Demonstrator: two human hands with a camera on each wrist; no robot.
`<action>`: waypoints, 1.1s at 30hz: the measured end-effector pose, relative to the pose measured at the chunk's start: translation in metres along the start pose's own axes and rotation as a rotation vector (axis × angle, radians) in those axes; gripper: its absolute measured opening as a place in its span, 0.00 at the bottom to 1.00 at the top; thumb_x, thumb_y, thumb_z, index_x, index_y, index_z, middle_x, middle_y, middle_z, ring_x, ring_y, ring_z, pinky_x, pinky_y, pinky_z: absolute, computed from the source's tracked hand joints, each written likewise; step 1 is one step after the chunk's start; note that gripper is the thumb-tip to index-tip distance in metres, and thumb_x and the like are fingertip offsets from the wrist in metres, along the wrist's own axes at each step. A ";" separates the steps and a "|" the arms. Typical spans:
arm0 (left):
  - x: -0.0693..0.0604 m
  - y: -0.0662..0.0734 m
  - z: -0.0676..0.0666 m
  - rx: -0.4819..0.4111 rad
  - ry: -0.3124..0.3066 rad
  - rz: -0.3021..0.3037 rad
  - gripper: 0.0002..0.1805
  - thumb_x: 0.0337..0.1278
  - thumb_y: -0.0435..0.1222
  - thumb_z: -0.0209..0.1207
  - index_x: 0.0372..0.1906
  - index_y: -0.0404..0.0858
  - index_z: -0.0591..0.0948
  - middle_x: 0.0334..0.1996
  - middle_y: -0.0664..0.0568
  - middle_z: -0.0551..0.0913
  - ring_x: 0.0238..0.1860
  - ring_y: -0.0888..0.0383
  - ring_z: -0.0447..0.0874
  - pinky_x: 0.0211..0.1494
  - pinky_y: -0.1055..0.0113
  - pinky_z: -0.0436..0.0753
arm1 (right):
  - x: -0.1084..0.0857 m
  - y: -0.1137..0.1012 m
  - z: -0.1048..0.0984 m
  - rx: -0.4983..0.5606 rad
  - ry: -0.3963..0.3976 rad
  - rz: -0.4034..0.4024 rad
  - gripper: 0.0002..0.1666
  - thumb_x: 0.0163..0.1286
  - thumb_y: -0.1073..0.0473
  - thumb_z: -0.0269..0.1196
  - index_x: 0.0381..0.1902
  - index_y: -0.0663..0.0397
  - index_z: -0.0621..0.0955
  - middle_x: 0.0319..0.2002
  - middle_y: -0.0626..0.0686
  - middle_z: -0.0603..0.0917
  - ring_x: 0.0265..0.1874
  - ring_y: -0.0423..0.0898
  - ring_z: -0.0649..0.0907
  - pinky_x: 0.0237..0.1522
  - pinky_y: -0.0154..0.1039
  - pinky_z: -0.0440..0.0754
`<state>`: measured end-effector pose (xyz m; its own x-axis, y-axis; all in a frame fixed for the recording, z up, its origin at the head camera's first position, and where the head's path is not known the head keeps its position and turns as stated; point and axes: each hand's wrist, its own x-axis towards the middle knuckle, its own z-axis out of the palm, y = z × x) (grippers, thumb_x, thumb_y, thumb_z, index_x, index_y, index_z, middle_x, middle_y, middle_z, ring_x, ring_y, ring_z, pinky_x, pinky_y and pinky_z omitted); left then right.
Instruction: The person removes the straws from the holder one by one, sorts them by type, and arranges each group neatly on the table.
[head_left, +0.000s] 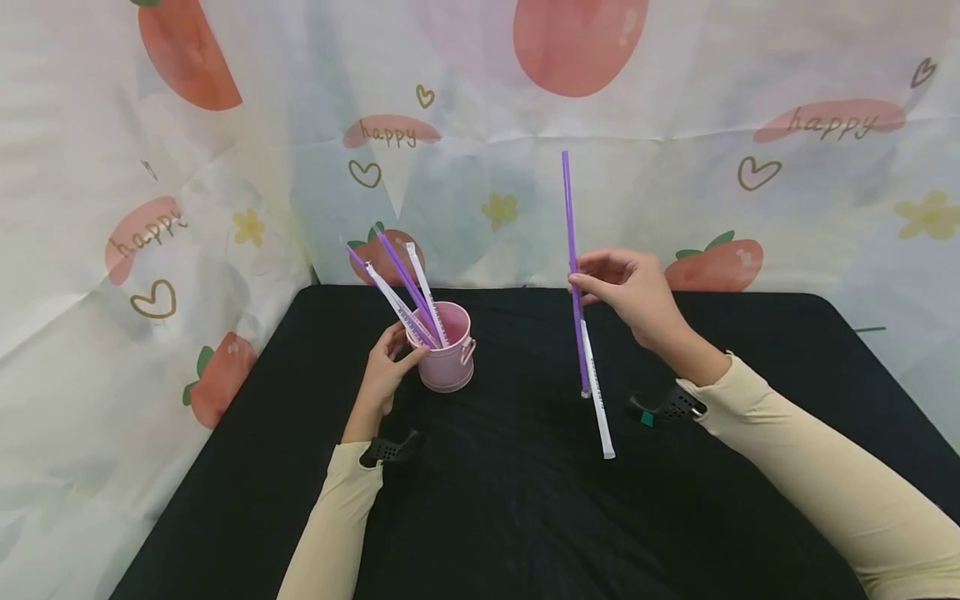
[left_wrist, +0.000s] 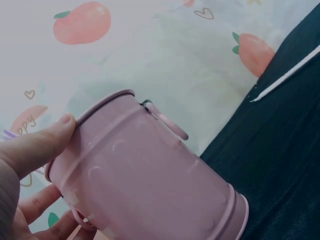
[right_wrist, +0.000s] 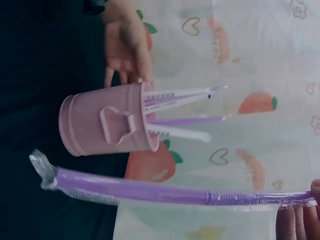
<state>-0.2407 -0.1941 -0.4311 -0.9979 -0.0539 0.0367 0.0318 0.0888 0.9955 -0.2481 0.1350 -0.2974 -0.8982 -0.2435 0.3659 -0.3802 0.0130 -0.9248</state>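
Observation:
A small pink bucket [head_left: 447,367] with side handles stands upright on the black table. Several wrapped straws [head_left: 412,283], purple and white, lean out of it. My left hand [head_left: 384,372] grips the bucket at its rim, thumb [left_wrist: 52,137] over the edge and fingers round the side. To the right of the bucket my right hand [head_left: 630,292] pinches a purple straw [head_left: 571,217] in clear wrap, held near upright above the table. In the right wrist view its bendy ridges and crumpled wrapper end show. Behind its lower end, a white-wrapped straw [head_left: 597,396] lies on the table.
A black cloth covers the table [head_left: 495,500]. Behind and to the left hangs a pale curtain [head_left: 637,183] printed with fruit, hearts and the word "happy". Each wrist wears a black strap [head_left: 386,450].

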 end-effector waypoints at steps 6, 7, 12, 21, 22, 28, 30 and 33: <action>-0.010 0.017 0.002 -0.005 -0.018 -0.006 0.35 0.58 0.32 0.60 0.69 0.33 0.60 0.66 0.35 0.64 0.71 0.42 0.56 0.74 0.46 0.54 | -0.018 0.014 -0.024 -0.014 0.006 0.045 0.10 0.59 0.70 0.64 0.36 0.51 0.84 0.29 0.44 0.87 0.26 0.37 0.86 0.30 0.32 0.84; -0.012 0.020 0.003 0.001 -0.020 -0.007 0.35 0.58 0.32 0.59 0.69 0.32 0.59 0.66 0.35 0.64 0.71 0.41 0.56 0.74 0.46 0.54 | -0.021 0.017 -0.028 -0.018 0.011 0.059 0.10 0.59 0.70 0.64 0.36 0.50 0.84 0.29 0.44 0.87 0.26 0.37 0.86 0.30 0.31 0.84; -0.017 0.027 0.005 0.010 -0.021 -0.010 0.35 0.58 0.32 0.59 0.69 0.32 0.59 0.65 0.35 0.64 0.71 0.42 0.56 0.73 0.46 0.55 | -0.034 0.032 -0.052 -0.016 0.030 0.113 0.11 0.60 0.70 0.63 0.35 0.49 0.84 0.29 0.43 0.87 0.26 0.37 0.86 0.29 0.31 0.84; -0.016 0.025 0.004 0.000 -0.021 -0.004 0.35 0.58 0.33 0.59 0.69 0.32 0.59 0.66 0.35 0.64 0.70 0.42 0.57 0.73 0.46 0.56 | -0.049 0.050 -0.090 -0.101 0.047 0.207 0.08 0.62 0.67 0.63 0.35 0.47 0.84 0.29 0.40 0.87 0.26 0.36 0.86 0.29 0.31 0.84; -0.016 0.025 0.004 0.000 -0.021 -0.004 0.35 0.58 0.33 0.59 0.69 0.33 0.59 0.66 0.35 0.64 0.71 0.42 0.57 0.73 0.46 0.56 | -0.051 0.052 -0.094 -0.121 0.050 0.220 0.08 0.62 0.66 0.63 0.35 0.47 0.84 0.29 0.39 0.87 0.26 0.36 0.86 0.30 0.31 0.84; -0.016 0.025 0.004 0.000 -0.020 -0.003 0.35 0.57 0.33 0.60 0.69 0.33 0.60 0.65 0.35 0.65 0.71 0.42 0.56 0.73 0.45 0.55 | -0.057 0.061 -0.114 -0.252 0.058 0.289 0.07 0.63 0.62 0.63 0.35 0.43 0.83 0.28 0.35 0.86 0.27 0.34 0.85 0.30 0.31 0.84; -0.016 0.026 0.004 0.001 -0.020 -0.005 0.35 0.58 0.33 0.60 0.69 0.33 0.59 0.65 0.35 0.65 0.71 0.42 0.56 0.73 0.45 0.55 | -0.059 0.065 -0.119 -0.283 0.061 0.309 0.06 0.63 0.61 0.63 0.34 0.41 0.83 0.27 0.33 0.85 0.27 0.33 0.85 0.30 0.30 0.84; -0.016 0.026 0.004 0.005 -0.017 -0.010 0.35 0.58 0.33 0.59 0.69 0.33 0.59 0.65 0.35 0.64 0.71 0.42 0.56 0.73 0.45 0.54 | -0.062 0.070 -0.126 -0.293 0.059 0.337 0.07 0.63 0.62 0.63 0.33 0.41 0.83 0.26 0.33 0.85 0.26 0.32 0.85 0.29 0.30 0.84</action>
<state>-0.2246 -0.1868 -0.4066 -0.9990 -0.0375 0.0248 0.0213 0.0929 0.9955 -0.2472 0.2736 -0.3719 -0.9904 -0.1231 0.0627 -0.1033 0.3581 -0.9280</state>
